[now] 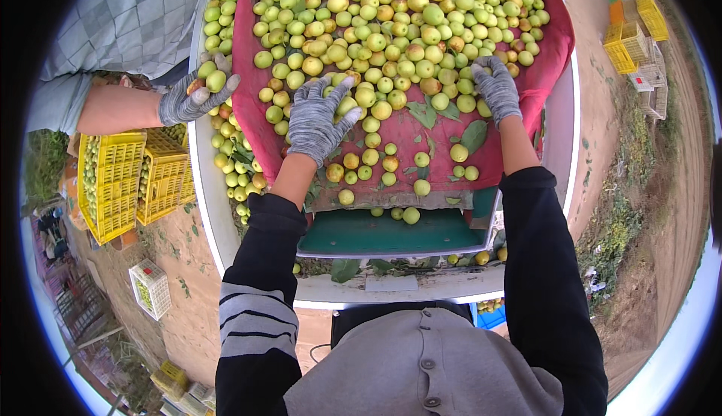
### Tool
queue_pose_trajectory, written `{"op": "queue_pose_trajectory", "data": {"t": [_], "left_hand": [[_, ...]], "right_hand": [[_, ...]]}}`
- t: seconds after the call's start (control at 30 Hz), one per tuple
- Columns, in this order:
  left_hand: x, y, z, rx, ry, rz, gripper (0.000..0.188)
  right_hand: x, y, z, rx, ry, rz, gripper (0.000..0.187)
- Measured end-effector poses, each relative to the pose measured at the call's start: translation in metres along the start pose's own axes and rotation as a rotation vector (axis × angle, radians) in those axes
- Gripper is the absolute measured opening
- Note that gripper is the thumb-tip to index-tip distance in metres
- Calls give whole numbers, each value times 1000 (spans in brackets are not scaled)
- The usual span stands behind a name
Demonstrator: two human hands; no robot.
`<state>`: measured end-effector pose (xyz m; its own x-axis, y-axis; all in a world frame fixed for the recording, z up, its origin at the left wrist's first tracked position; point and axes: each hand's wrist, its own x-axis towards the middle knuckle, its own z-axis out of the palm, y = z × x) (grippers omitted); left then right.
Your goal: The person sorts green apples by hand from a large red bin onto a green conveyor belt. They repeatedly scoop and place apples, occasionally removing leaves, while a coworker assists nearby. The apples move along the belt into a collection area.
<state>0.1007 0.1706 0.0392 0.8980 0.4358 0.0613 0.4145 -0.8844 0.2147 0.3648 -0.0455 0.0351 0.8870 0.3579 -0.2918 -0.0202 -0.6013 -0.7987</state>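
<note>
Small round green-yellow fruits (pixel 398 40), some with reddish patches, lie heaped on a red cloth (pixel 556 47) lining a sloping table. My left hand (pixel 320 122), in a grey knit glove, rests on the near left side of the heap. Its fingers are apart, with fruits beneath and beside the thumb. On the right edge of the pile lies my right hand (pixel 496 92), gloved alike, its fingers spread and touching fruits. Between my hands, loose fruits and several green leaves (pixel 474 136) are scattered on the cloth.
A green chute (pixel 391 234) sits at the cloth's near end. At left, a co-worker's gloved hand (pixel 197 92) holds fruits over a side channel. Yellow crates (pixel 113 186) and a white crate (pixel 150 288) stand on the ground at left; more yellow crates (pixel 623 46) are at far right.
</note>
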Motion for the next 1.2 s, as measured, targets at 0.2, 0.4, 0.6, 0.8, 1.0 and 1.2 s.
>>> {"op": "queue_pose_trajectory", "data": {"t": [0.2, 0.4, 0.6, 0.8, 1.0, 1.2], "left_hand": [[66, 8, 5, -64, 185, 76, 40], [111, 35, 15, -84, -207, -37, 38], [38, 43, 25, -401, -118, -51, 33], [54, 24, 28, -317, 95, -53, 28], [86, 58, 12, 57, -551, -17, 44], [73, 59, 7, 133, -692, -119, 59]], "right_hand": [[-20, 3, 35, -487, -295, -504, 30], [81, -55, 2, -474, 53, -538, 55], [87, -77, 52, -756, -154, -510, 76], [49, -41, 35, -654, -157, -630, 74], [-55, 13, 27, -677, -254, -581, 81], [-166, 47, -4, -480, -412, -670, 74]]}}
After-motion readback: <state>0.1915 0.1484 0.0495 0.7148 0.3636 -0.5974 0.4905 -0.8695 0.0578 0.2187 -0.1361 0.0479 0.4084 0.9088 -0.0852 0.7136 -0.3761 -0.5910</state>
